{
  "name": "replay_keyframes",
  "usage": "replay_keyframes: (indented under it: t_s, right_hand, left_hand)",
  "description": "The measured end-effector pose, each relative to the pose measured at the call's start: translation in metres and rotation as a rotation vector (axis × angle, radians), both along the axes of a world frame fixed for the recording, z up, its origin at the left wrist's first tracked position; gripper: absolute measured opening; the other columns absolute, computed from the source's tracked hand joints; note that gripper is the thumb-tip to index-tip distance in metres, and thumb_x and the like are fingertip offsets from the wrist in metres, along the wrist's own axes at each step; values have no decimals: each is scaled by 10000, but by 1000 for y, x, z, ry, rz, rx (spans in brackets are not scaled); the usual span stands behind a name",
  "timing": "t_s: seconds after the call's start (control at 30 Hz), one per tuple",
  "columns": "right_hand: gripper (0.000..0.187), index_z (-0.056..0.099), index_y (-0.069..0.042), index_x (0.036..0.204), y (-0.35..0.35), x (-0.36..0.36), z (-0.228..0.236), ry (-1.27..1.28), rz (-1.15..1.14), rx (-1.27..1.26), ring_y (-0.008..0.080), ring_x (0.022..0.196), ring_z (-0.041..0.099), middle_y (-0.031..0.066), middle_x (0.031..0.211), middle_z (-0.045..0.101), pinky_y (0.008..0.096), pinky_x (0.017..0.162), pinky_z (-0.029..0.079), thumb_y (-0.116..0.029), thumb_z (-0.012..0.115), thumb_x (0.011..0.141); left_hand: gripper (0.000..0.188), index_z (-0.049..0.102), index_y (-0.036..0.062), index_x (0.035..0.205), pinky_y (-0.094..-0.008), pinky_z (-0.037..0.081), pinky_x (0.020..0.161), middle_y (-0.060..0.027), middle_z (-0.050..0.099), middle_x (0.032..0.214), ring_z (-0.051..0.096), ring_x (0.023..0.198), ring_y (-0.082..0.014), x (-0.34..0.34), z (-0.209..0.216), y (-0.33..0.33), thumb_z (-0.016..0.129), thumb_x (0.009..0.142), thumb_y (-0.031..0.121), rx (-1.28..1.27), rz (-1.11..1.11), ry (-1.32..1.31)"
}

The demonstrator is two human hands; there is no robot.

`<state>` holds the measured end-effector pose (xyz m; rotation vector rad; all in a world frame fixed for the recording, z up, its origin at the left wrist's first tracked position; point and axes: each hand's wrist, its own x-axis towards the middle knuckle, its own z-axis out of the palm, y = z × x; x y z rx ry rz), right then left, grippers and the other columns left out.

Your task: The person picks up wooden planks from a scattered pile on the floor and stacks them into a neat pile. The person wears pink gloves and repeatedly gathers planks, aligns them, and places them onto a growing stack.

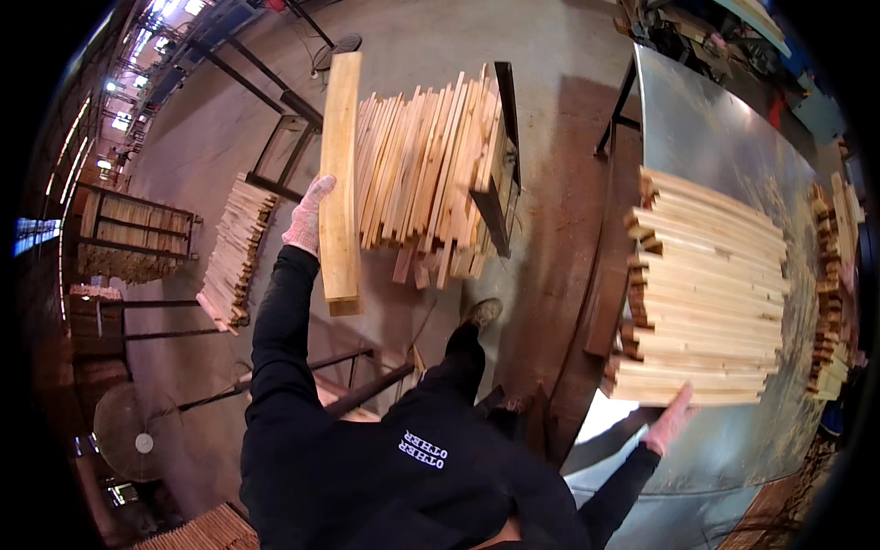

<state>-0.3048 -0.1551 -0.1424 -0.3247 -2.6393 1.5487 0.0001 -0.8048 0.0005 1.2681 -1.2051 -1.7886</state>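
Note:
My left hand, in a pale pinkish glove, is closed on the left edge of a long wooden board held up on end. The lower end of a second piece shows just behind that board. Off to the right, a broad pile of light wooden strips lies on a sheet-metal table. My right hand, gloved too, rests against the pile's near edge with its fingers stretched over the closest strip; the underside of this hand is hidden.
Behind the held board, a stack of strips sits in a dark metal rack. More strips lie on a stand at left, near metal bars. A round fan stands at lower left. Another pile lines the table's far right.

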Motion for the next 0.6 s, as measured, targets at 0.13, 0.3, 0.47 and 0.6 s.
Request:
replay_keyframes:
  t_s: [0.13,0.3,0.47,0.6]
  right_hand:
    - [716,426,-12,1511,24,7,-16,-195,-389,-534,235,1308,507,89,1482,498,356,1086,420,-509,554,1011]
    - [623,440,-17,1513,-26,32,9,-366,-327,104,277,1426,423,145,1552,446,352,1178,329,-452,429,1067]
    - [581,426,-10,1517,-37,61,3,-345,-181,398,276,1463,382,154,1578,414,349,1209,288,-400,359,1092]
    - [577,439,4,1501,-54,71,3,-371,-124,535,288,1445,406,174,1556,438,351,1194,303,-389,333,1093]
  left_hand:
    - [884,356,55,1560,-339,533,927,-78,640,1281,639,1109,-191,-52,-75,-128,794,858,366,-133,-145,-96]
    - [1122,276,113,1590,-483,369,1143,-283,391,1508,391,1414,-405,-138,-160,-152,794,740,630,-584,-452,-1176]
    - [1142,174,105,1607,-570,333,1158,-341,315,1548,326,1451,-449,-119,-243,-134,773,779,614,-359,-349,-756]
    - [890,150,7,1595,-438,283,1219,-251,320,1596,304,1493,-346,-143,-183,-161,596,985,477,-203,-499,-822]
